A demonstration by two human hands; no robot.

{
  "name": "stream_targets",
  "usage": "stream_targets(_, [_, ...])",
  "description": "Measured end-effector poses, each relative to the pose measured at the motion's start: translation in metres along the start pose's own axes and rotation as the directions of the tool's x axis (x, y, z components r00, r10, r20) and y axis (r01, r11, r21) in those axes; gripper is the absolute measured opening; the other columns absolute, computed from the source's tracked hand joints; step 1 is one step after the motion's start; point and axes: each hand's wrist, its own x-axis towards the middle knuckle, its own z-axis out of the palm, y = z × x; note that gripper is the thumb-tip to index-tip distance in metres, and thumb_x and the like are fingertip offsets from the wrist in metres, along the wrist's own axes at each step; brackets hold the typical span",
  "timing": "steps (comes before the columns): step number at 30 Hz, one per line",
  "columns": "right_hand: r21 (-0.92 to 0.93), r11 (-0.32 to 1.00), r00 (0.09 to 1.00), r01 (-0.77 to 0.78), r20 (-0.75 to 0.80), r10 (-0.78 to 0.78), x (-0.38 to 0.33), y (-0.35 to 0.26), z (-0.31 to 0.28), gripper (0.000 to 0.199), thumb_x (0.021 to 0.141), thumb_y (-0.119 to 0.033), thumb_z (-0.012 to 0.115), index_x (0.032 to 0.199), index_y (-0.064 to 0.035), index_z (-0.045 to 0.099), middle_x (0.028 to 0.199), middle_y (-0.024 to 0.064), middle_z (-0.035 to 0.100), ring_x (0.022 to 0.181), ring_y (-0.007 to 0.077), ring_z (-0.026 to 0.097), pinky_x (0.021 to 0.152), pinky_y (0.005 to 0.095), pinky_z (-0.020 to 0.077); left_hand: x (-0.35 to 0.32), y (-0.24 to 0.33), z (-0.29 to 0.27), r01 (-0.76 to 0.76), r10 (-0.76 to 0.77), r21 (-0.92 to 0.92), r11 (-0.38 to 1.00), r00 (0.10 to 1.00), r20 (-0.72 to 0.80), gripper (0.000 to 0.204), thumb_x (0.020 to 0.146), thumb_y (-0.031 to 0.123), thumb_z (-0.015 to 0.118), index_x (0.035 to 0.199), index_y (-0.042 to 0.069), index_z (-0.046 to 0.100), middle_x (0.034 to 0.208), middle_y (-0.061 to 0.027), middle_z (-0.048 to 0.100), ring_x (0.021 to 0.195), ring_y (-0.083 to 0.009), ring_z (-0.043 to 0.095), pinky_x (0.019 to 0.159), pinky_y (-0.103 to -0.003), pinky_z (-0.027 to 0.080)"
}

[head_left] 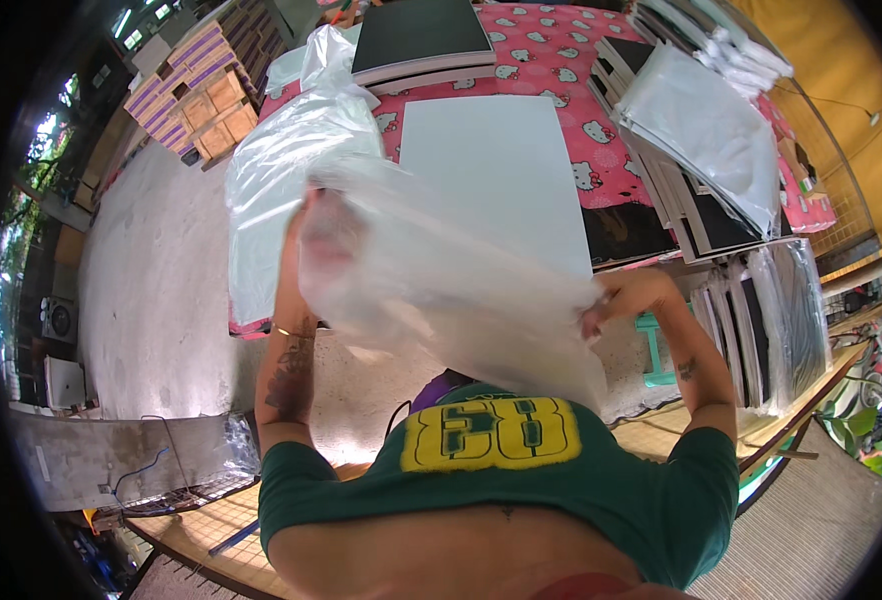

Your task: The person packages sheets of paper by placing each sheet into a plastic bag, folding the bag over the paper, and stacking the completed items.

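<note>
A clear plastic bag (pixel 461 275) is stretched between my hands in front of my chest, smeared by motion. My left hand (pixel 333 235) shows blurred through the film at the bag's left end; whether its fingers grip cannot be made out. At the other end, my right hand (pixel 626 297) pinches the bag's edge with its fingers closed. Beyond and partly under the bag, a large white board (pixel 491 160) lies flat on the table. To its left is a pile of clear plastic bags (pixel 296 165).
A pink patterned cloth (pixel 536 45) covers the table. Black-topped boards (pixel 421 40) are stacked at the back. On the right stand more boards under plastic sleeves (pixel 711 130), and wrapped panels (pixel 786 320) beside a green stool (pixel 653 350). Cartons (pixel 206 85) are piled far left.
</note>
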Motion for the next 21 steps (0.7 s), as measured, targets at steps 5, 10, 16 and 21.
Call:
stream_targets(5, [0.826,0.479,0.951,0.297,-0.299,-0.073,-0.003,0.001,-0.014,0.046,0.084,-0.042,0.058,0.108,-0.0025,0.057,0.098,0.0127,0.062,0.086,0.0237,0.06,0.074,0.0384,0.0495,-0.027,-0.003,-0.02,0.085,-0.419,0.818,0.569,0.886,0.199,0.039,0.092,0.037,0.049,0.106,0.001,0.054,0.096,-0.0126,0.06,0.085,-0.0218,0.06,0.074,-0.035,0.049])
stream_targets(10, [0.47,0.874,0.945,0.124,0.214,-0.249,0.002,0.106,-0.057,0.055,0.077,-0.045,0.066,0.11,-0.0025,0.054,0.104,0.0126,0.06,0.09,0.0229,0.057,0.079,0.0403,0.0478,-0.016,-0.006,0.046,0.035,0.084,0.355,0.934,0.946,-0.312,0.035,0.085,0.033,0.058,0.101,0.002,0.059,0.092,-0.0145,0.061,0.078,-0.0227,0.062,0.076,-0.035,0.05])
stream_targets(16, [0.819,0.536,0.979,0.205,-0.172,-0.11,-0.012,0.112,-0.05,0.026,0.084,-0.025,0.061,0.094,-0.0014,0.056,0.077,0.0061,0.059,0.063,0.0259,0.059,0.068,0.0429,0.0514,-0.042,0.012,-0.063,0.14,-0.346,0.921,0.363,0.938,-0.006,0.045,0.088,0.037,0.053,0.109,-0.003,0.054,0.097,-0.0175,0.061,0.082,-0.0276,0.063,0.081,-0.04,0.051])
stream_targets(21, [0.624,0.773,0.906,0.113,-0.384,0.177,-0.022,0.144,-0.002,0.017,0.082,-0.018,0.06,0.092,-0.0053,0.059,0.08,0.0063,0.058,0.066,0.0224,0.059,0.056,0.0328,0.0521,-0.038,-0.01,-0.088,0.031,0.044,0.213,0.977,0.939,-0.34,0.037,0.087,0.021,0.053,0.115,-0.003,0.048,0.099,-0.0173,0.061,0.085,-0.0285,0.062,0.08,-0.04,0.052])
